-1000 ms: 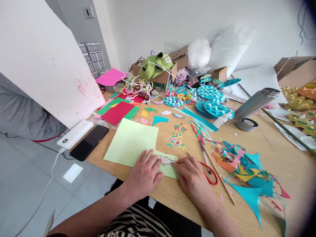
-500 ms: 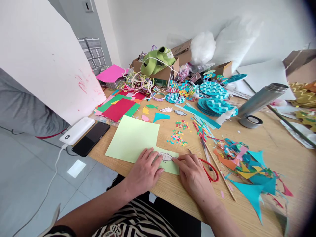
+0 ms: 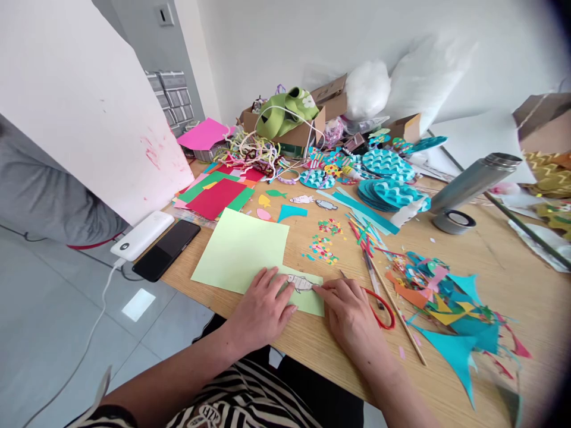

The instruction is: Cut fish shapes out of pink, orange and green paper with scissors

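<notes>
A light green paper sheet (image 3: 241,246) with a corner notched out lies at the table's near edge. On its lower right strip rests a small white paper fish (image 3: 301,283) with drawn outlines. My left hand (image 3: 265,303) lies flat over the sheet, fingers stretched out, the fingertips at the fish's head. With fingers bent together, my right hand (image 3: 350,306) presses at the fish's tail; its thumb is mostly hidden. Red-handled scissors (image 3: 386,324) lie beside and partly beneath my right hand, their tip showing above the knuckles.
A pen (image 3: 373,276) and wooden stick (image 3: 401,315) lie right of my hands, near paper scraps (image 3: 455,297). Paper dots (image 3: 323,249) and fish cutouts (image 3: 301,200) are ahead. A phone (image 3: 167,249), power bank (image 3: 143,235) and steel flask (image 3: 475,181) flank the work area.
The view has shifted very slightly. Both hands, the green sheet and the paper fish stay in practically the same places.
</notes>
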The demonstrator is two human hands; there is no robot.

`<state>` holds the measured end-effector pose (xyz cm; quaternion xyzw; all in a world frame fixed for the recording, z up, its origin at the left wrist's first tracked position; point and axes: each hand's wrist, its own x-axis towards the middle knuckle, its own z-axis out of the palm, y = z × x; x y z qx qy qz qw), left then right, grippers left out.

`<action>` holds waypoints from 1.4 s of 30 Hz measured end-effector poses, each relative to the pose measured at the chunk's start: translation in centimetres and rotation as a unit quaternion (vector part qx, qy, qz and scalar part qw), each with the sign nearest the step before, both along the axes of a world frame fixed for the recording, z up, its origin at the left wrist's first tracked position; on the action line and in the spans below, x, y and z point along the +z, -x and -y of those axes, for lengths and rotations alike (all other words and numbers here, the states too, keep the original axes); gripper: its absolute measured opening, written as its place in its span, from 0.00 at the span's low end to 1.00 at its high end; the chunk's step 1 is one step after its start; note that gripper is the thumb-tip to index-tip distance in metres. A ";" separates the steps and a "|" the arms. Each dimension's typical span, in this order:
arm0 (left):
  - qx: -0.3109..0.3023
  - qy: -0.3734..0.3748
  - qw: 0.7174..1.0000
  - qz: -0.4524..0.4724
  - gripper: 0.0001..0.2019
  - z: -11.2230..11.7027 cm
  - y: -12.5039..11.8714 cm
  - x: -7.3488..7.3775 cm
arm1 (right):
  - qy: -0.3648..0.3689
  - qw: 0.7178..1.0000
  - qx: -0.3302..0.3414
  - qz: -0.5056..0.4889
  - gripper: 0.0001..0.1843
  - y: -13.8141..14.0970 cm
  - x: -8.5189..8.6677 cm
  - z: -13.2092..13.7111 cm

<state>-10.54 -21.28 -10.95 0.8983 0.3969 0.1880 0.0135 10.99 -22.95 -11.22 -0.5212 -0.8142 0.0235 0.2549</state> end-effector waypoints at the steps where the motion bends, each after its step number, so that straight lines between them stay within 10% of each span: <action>1: 0.000 0.001 1.000 -0.001 0.17 0.0 0.0 0.0 | 0.000 1.000 -0.003 0.002 0.17 0.0 0.0 0.0; 42: 0.005 0.020 0.999 -0.047 0.22 -0.3 -0.2 0.2 | 0.014 0.999 -0.009 0.034 0.21 -0.4 -0.7 -0.2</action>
